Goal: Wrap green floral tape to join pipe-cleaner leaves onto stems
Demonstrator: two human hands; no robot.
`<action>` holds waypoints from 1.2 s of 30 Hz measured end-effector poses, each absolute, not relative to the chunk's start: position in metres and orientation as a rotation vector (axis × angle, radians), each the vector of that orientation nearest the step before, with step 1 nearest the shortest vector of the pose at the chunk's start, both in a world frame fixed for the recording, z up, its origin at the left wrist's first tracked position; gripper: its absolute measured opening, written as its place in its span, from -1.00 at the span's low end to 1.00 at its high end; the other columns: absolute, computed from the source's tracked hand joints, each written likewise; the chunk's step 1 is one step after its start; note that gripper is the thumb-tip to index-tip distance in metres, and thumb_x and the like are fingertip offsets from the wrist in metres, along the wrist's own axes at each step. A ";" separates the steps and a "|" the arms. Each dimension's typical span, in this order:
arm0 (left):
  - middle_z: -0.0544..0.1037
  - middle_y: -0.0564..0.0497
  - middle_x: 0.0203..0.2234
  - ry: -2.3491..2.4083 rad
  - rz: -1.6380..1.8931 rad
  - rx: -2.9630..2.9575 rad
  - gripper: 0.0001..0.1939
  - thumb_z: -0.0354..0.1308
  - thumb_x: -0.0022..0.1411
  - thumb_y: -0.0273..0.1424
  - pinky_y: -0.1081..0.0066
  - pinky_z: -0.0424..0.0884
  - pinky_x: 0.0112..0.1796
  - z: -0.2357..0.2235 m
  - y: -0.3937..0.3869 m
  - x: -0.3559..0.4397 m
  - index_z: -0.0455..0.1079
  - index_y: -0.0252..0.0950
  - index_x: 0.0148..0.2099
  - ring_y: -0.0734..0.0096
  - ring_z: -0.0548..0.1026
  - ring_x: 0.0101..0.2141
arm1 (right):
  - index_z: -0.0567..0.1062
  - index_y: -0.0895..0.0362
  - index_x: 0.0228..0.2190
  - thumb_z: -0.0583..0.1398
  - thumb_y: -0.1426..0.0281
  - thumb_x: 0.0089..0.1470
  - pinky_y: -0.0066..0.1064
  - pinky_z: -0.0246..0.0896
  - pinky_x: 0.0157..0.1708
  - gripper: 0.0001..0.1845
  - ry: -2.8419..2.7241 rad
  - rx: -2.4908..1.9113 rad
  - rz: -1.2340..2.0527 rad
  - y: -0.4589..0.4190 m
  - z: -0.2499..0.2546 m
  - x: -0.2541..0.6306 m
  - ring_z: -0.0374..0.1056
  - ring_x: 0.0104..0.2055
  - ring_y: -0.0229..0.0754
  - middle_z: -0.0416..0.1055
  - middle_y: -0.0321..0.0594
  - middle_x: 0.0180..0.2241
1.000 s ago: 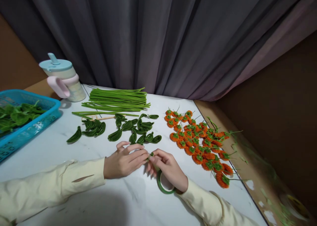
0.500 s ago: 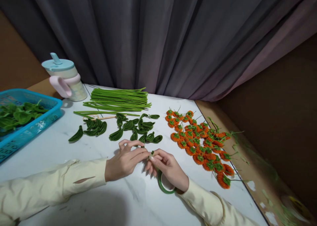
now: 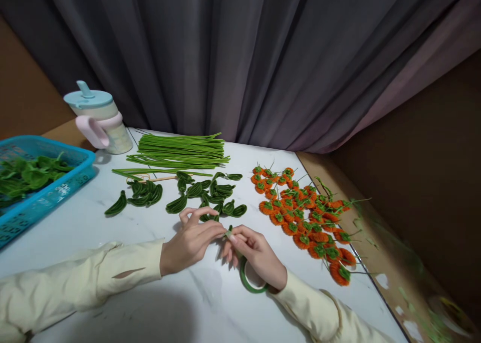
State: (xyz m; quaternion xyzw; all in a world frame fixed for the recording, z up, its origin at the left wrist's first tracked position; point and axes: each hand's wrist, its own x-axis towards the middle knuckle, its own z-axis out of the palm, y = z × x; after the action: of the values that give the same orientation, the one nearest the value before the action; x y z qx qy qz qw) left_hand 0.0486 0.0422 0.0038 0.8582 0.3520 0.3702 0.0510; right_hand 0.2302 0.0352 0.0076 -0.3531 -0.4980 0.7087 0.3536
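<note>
Both hands meet near the front middle of the white table (image 3: pixel 124 303). My left hand (image 3: pixel 190 243) and my right hand (image 3: pixel 255 255) pinch a small green piece (image 3: pixel 228 231) between their fingertips. A roll of green tape (image 3: pixel 248 282) sits round my right wrist. Just beyond the hands lie several dark green pipe-cleaner leaves (image 3: pixel 195 193). To the right is a spread of orange pipe-cleaner flowers (image 3: pixel 300 218) with green centres.
A bundle of straight green pipe-cleaner stems (image 3: pixel 180 150) lies at the back. A blue basket (image 3: pixel 45 193) with green leaves stands at the left edge. A lidded cup with a pink handle (image 3: pixel 99 117) stands at the back left. A grey curtain hangs behind.
My left hand's fingers have lifted and curled a little more over the green piece. The view has shifted slightly. The right hand has barely moved.
</note>
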 end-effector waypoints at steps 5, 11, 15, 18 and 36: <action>0.51 0.01 -0.40 1.115 0.935 2.395 -0.79 -0.06 0.28 -0.48 0.24 0.14 -0.14 0.003 0.046 0.048 0.40 -0.26 -0.29 0.24 0.26 -0.08 | 0.34 0.21 -0.46 0.16 0.15 0.02 -0.51 0.17 -0.61 -0.66 -1.274 -0.908 1.842 0.035 0.005 0.231 0.29 -0.61 -0.34 0.42 -0.23 -0.58; 0.35 -0.09 -0.25 1.132 0.890 2.032 -0.80 -0.01 0.25 -0.36 0.40 0.37 -0.24 0.002 0.047 0.049 0.41 -0.30 -0.32 0.31 0.36 -0.13 | 0.27 0.18 -0.44 0.19 0.19 0.00 -0.52 0.16 -0.62 -0.69 -1.247 -0.906 1.851 0.035 0.004 0.230 0.29 -0.63 -0.35 0.42 -0.27 -0.60; 0.34 -0.09 -0.30 1.012 0.849 1.934 -0.76 -0.04 0.27 -0.33 0.43 0.40 -0.28 0.003 0.050 0.050 0.39 -0.34 -0.31 0.35 0.41 -0.22 | 0.23 0.15 -0.37 0.21 0.20 -0.01 -0.53 0.16 -0.62 -0.68 -1.218 -0.896 1.883 0.036 0.002 0.232 0.31 -0.63 -0.34 0.43 -0.30 -0.61; 0.34 -0.09 -0.32 0.915 0.827 1.915 -0.75 -0.07 0.28 -0.32 0.41 0.41 -0.27 0.007 0.051 0.049 0.37 -0.35 -0.30 0.37 0.40 -0.25 | 0.23 0.15 -0.38 0.21 0.20 -0.01 -0.54 0.15 -0.62 -0.68 -1.228 -0.879 1.894 0.036 0.002 0.233 0.31 -0.63 -0.34 0.43 -0.31 -0.62; 0.33 -0.07 -0.25 0.996 1.037 2.497 -0.93 0.00 0.26 -0.46 0.27 0.05 -0.15 0.000 0.047 0.043 0.23 -0.28 -0.18 0.28 0.28 -0.13 | 0.34 0.21 -0.46 0.21 0.21 -0.01 -0.53 0.16 -0.64 -0.70 -1.154 -0.860 1.850 0.038 0.002 0.234 0.28 -0.66 -0.36 0.42 -0.26 -0.63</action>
State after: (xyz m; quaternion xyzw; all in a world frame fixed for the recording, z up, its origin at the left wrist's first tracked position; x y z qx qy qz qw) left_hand 0.0432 0.0472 -0.0001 0.8593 0.3427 0.3568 0.1299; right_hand 0.2343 0.0375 0.0020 -0.3381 -0.4537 0.7273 0.3884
